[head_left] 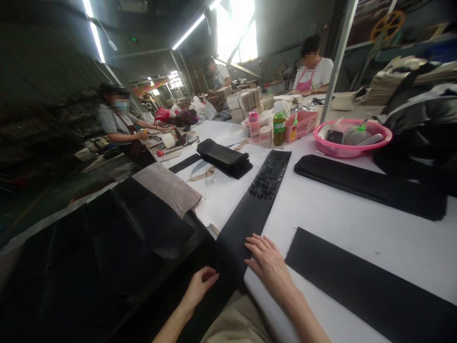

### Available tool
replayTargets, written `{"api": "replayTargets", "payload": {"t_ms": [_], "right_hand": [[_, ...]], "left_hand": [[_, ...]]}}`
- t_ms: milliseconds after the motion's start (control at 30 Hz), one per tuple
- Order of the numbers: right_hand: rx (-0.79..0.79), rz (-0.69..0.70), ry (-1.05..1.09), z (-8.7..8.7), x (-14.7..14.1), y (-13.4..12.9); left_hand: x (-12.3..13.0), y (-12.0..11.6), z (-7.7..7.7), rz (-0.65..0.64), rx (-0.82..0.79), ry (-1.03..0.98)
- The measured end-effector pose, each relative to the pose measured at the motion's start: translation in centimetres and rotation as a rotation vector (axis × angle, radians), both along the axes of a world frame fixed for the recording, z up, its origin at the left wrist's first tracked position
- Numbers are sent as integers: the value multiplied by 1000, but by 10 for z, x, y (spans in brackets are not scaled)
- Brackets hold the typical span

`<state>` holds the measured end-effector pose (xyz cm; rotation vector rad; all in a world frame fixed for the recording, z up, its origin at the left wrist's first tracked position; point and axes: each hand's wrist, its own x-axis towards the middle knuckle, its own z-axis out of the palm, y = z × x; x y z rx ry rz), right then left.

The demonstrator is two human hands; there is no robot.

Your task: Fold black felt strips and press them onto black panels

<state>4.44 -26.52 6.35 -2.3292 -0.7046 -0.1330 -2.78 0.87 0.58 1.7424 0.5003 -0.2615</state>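
Note:
A long black strip (241,221) runs away from me over the white table (357,209), its near end bending down over the edge. Its far part has a shiny, wet-looking patch. My right hand (266,259) lies on the strip's right side near the table edge, fingers spread. Just left of the strip's hanging end is my left hand (202,283), its thumb and fingertips pressed together at the strip's edge. Another black strip (367,281) lies flat at the right. Behind it rests a stack of black strips (371,186), and a shorter black stack (224,157) sits farther left.
Black sheets (107,243) and a greyish cloth (167,188) lie at the left. A pink basin (352,145), a green bottle (279,127) and a pink box (303,125) stand at the back. Three people are at work beyond, one (124,128) at the left.

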Motion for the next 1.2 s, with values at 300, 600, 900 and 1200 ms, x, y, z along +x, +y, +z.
{"api": "replayTargets", "payload": {"t_ms": [300, 600, 900, 1200], "right_hand": [[1, 10, 2, 0, 0, 0], [35, 10, 21, 3, -1, -2], [512, -38, 249, 1, -2, -12], [794, 75, 566, 34, -16, 5]], "left_hand": [[-9, 7, 25, -27, -323, 119], [-6, 11, 66, 104, -675, 42], [33, -25, 99, 308, -994, -62], [49, -58, 119, 140, -977, -158]]}}
